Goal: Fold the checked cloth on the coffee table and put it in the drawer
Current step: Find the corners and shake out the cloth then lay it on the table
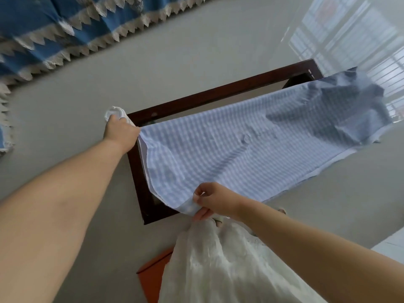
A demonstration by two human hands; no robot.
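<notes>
A blue and white checked cloth [251, 147] lies spread lengthwise over the dark wooden coffee table [209, 95], folded double, its far end rumpled and hanging off to the right. My left hand [121, 132] grips the cloth's far left corner at the table's corner, next to a small white object [114, 111]. My right hand [213, 201] pinches the near left corner of the cloth, lifted a little above the table's front edge. No drawer is in view.
A blue sofa cover with a lace zigzag trim [65, 33] runs along the upper left. Grey floor [175, 51] surrounds the table. White lace clothing [218, 263] hangs below my right arm, with an orange object [153, 274] beside it.
</notes>
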